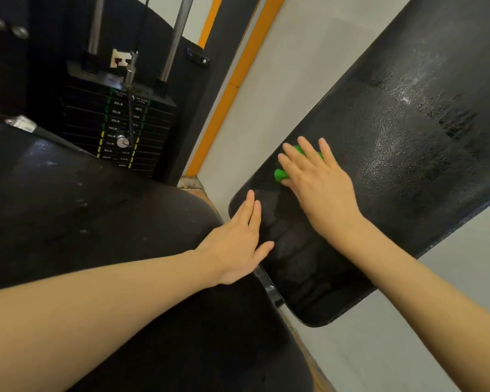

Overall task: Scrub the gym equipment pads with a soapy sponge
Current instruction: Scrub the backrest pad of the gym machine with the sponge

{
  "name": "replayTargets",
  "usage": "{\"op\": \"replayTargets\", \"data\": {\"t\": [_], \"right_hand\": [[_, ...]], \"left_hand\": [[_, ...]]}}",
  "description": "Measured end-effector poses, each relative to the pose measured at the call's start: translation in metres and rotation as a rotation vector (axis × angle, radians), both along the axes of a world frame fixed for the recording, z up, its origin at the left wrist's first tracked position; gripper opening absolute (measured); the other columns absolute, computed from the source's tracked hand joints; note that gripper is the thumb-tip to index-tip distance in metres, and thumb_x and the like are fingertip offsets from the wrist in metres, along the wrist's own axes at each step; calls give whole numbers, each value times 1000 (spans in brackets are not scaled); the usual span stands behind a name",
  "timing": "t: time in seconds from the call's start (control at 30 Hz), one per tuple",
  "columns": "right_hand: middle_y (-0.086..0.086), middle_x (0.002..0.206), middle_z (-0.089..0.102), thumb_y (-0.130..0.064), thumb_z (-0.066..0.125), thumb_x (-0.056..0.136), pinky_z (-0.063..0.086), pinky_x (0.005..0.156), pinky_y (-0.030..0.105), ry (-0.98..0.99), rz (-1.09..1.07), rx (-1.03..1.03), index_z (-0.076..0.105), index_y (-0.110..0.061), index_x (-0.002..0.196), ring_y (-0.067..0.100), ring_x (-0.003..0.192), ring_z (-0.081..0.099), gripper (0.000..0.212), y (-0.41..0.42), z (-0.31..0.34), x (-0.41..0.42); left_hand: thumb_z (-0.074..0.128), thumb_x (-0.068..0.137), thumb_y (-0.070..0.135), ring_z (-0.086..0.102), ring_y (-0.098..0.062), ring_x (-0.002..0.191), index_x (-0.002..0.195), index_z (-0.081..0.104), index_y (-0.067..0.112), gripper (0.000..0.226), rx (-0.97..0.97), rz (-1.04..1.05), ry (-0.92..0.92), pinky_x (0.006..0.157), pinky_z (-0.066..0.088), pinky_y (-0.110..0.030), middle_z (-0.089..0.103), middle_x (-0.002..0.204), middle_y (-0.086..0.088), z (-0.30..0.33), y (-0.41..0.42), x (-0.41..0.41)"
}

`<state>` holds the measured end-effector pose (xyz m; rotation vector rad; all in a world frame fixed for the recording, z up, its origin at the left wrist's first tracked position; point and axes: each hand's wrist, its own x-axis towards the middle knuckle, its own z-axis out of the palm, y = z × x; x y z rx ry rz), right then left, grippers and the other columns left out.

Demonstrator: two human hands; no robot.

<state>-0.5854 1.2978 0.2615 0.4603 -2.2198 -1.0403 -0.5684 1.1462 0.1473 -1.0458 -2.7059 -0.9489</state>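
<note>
The right hand [314,176] presses a bright green sponge [280,174] flat against the long black back pad [408,154], fingers spread. The pad looks wet, perhaps soapy, further up. The left hand [238,244] rests open-fingered at the pad's lower edge.

back pad [408,142] – blk vinyl, pebbled, wet gloss | sponge [280,174] – grn foam

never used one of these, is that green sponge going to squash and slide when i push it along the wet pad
Probably yes. The green sponge bulges out from under the right hand, so it looks soft and squashy. The back pad glistens wet, so the sponge should glide easily, maybe slip. It is small, so likely light.
</note>
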Motion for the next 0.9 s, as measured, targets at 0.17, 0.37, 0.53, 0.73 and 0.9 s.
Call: {"op": "replayTargets", "data": {"t": [0.17,0.37,0.53,0.73,0.9], "right_hand": [[15,132,59,-20,77,78,30,111,51,-169,124,86,64,-5,122,35,128,50,48,-1,-28,4],[15,138,54,-21,66,85,22,113,52,24,33,-1,58,-4,127,37,133,44,46,14,16,8],[12,134,58,-21,76,80,29,112,50,-186,101,89,63,-8,125,33,130,48,49,-1,-31,13],[15,144,48,-26,58,89,11,115,47,52,7,0,53,-4,134,35,137,38,50,20,8,32],[14,141,52,-24,50,93,15,114,46,-136,48,119,56,-5,132,34,134,44,44,13,-22,40]], "left_hand": [[30,103,53,22,-21,149,156,-8,5,81,-2,-3,8,109,42,-31,-23,163,-9,-2,0,0],[29,103,52,33,-19,144,156,-10,7,80,-37,8,3,98,43,-25,-26,162,-6,3,-2,2],[32,103,53,49,-18,132,158,-6,9,80,-12,4,-10,98,45,-27,-23,163,-7,1,-2,4],[32,102,55,48,-23,133,157,-13,15,82,-21,-22,-4,93,46,-26,-26,162,-6,1,-2,4],[32,101,57,40,-20,139,157,-10,11,84,-40,-46,22,94,44,-24,-28,162,-6,-2,-2,11]]}}
